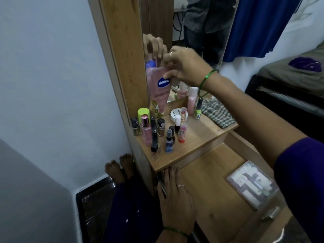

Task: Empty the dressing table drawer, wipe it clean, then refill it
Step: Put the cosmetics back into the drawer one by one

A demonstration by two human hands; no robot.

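blue curtain (259, 25) top R | bed (289, 74) w/ purple cloth (305, 64) | white wall (43, 76) L

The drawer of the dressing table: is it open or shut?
Open: the drawer is pulled out, a clear plastic case lying inside.

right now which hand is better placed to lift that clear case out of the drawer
Probably the left. The left hand rests open at the drawer edge, near the clear case, while the right hand is up gripping the Vaseline bottle.
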